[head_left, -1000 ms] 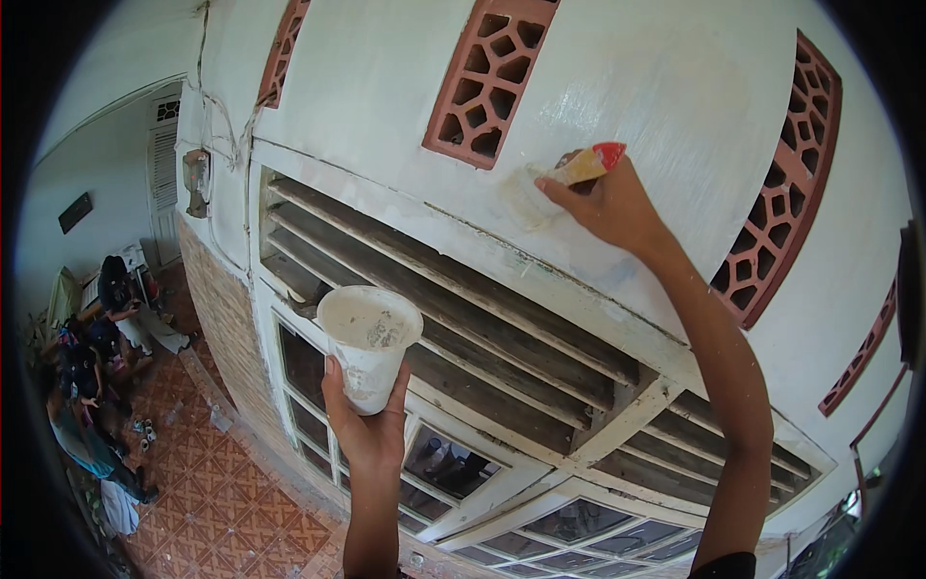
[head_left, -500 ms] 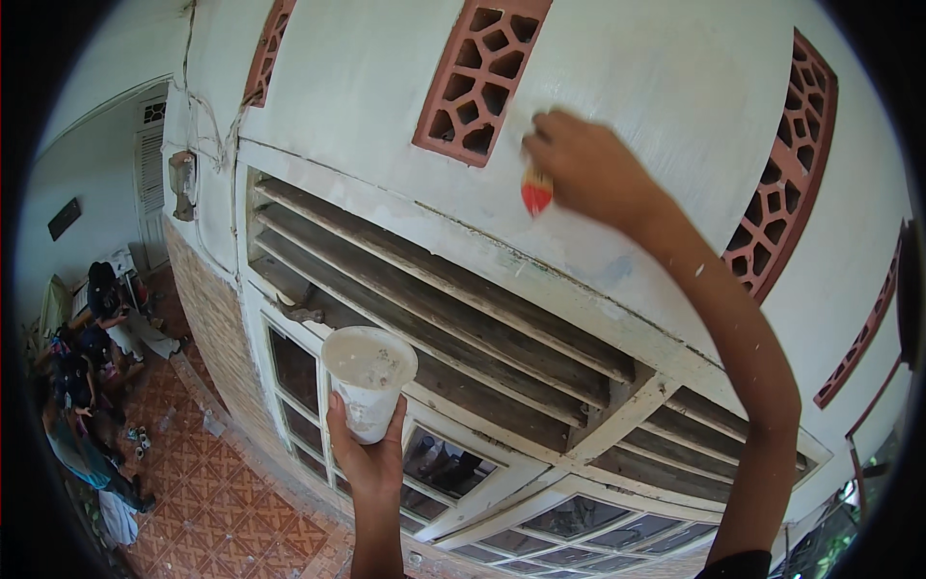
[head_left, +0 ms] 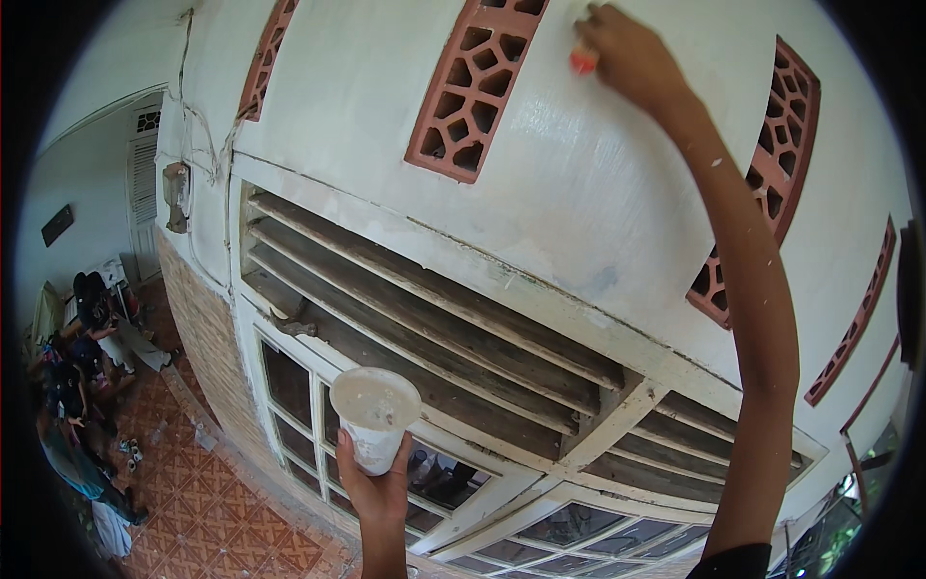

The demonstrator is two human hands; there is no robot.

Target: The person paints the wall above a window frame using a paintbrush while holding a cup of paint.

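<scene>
My left hand (head_left: 380, 500) holds up a white plastic cup (head_left: 376, 448), its fingers and thumb wrapped round the lower part. Pale, whitish stuff coats the inside of the cup. High on the white wall (head_left: 569, 145), my right hand (head_left: 632, 60) grips a paintbrush (head_left: 583, 62) with a red-tipped handle. The hand hides the bristles, so I cannot see whether they touch the wall. Shiny wet-looking streaks show on the wall below that hand. A reddish vent block (head_left: 465, 96) with cut-out shapes is set into the wall left of it.
Slanted louvres (head_left: 424, 299) run below the painted wall, above white-framed windows (head_left: 453, 487). Another reddish vent (head_left: 781, 145) lies behind my right forearm. Far down at left, several people (head_left: 92, 328) gather on the orange tiled floor (head_left: 212, 511). Loose cables (head_left: 198, 125) hang at the upper left.
My right hand has moved up and a little right along the wall with the paintbrush. The cup in my left hand sits slightly lower in view. The view has shifted slightly.
</scene>
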